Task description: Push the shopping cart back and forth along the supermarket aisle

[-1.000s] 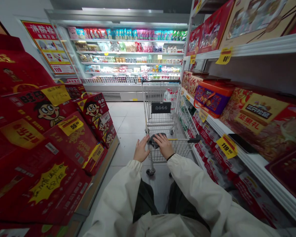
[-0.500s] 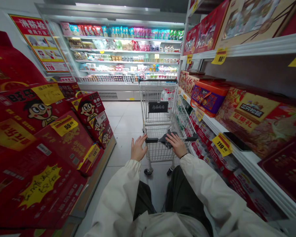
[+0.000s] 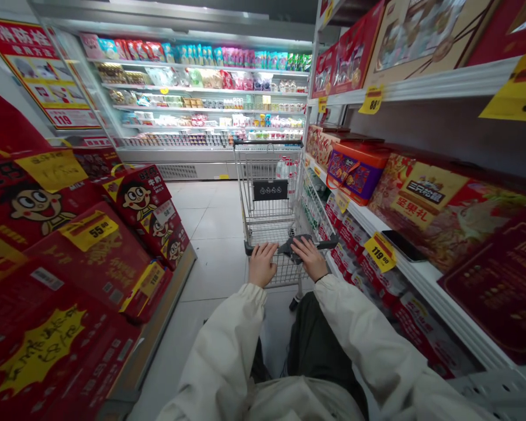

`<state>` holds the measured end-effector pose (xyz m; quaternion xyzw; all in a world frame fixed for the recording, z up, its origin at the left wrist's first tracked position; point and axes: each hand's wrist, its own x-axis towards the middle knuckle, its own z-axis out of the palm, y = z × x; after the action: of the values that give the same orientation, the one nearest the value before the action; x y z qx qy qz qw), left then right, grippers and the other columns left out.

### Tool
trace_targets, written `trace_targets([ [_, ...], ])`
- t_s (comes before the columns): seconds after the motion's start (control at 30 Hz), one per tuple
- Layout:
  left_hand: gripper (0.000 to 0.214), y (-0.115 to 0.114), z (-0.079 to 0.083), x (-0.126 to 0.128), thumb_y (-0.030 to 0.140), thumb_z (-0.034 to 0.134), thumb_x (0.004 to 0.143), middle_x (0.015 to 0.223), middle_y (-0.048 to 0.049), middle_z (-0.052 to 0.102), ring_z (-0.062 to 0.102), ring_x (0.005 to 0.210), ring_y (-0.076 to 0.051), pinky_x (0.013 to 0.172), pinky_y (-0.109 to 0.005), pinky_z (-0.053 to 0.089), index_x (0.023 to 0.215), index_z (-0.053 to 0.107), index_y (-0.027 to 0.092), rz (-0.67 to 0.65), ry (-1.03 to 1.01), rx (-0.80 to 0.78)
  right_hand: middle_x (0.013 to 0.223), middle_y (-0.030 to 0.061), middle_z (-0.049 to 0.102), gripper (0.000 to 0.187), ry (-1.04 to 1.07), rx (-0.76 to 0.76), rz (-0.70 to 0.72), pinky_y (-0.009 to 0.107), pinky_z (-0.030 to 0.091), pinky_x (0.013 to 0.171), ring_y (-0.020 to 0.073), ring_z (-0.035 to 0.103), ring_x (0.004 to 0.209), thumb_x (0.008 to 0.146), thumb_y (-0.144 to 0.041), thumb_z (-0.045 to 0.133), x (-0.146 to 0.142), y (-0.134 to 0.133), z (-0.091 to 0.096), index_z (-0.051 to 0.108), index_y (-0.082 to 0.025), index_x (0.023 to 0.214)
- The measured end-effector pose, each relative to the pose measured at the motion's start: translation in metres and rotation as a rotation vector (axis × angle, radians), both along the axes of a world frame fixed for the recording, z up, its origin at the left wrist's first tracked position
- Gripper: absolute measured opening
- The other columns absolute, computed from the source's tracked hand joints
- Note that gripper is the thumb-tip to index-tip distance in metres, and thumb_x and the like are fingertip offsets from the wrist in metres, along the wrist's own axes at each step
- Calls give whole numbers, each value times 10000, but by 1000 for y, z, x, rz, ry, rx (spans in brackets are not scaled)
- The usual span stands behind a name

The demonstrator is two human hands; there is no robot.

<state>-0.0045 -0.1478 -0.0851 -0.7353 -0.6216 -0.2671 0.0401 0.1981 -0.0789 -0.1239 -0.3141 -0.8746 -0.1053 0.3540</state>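
Note:
A wire shopping cart stands in the aisle in front of me, close to the right-hand shelves. My left hand grips the left part of the cart's handle bar, fingers wrapped over it. My right hand rests closed on the right part of the bar, pressing a dark cloth against it. Both my arms wear white sleeves. The cart's basket looks empty apart from a dark label plate on its far side.
Red gift boxes with yellow price tags are stacked along the left. Shelves with boxed goods line the right, and a black phone lies on the shelf edge. A lit chiller cabinet closes the aisle's far end.
My left hand went from hovering open beside the handle to gripping it. The cart swung straighter along the right shelves, and my view shifted right.

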Motion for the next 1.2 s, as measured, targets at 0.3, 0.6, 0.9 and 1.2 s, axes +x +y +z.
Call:
trace_targets([
  [0.3,652,1,3,-5,102,494,741,1361,-30,596,471,1313,-231,1186,-467,259,1377,512,246,-26,0,-12,1479,32,485,738,-45,18,-103,452,324,1179,185,285,1458,712,58,376,51,9,-1,533,-209,1382],
  [0.6,613,-5,7,-26,109,506,736,1384,-91,569,424,1374,-273,1213,-532,189,1346,501,172,34,-88,-10,1469,46,495,782,157,48,-294,456,330,1164,227,354,1427,712,23,390,12,-13,-24,455,-226,1450],
  [0.9,626,-9,5,-37,82,482,721,1374,-67,581,475,1328,-245,1204,-516,206,1334,513,205,-18,-93,-3,1459,67,504,758,175,74,-259,442,336,1171,216,342,1433,737,34,350,7,-20,-27,454,-198,1451],
  [1.2,608,-8,2,-38,75,468,718,1352,-70,596,489,1313,-246,1204,-508,209,1309,536,199,-3,-110,19,1487,93,464,807,159,33,-206,458,346,1174,215,313,1444,714,42,340,17,-22,-46,371,-162,1494],
])
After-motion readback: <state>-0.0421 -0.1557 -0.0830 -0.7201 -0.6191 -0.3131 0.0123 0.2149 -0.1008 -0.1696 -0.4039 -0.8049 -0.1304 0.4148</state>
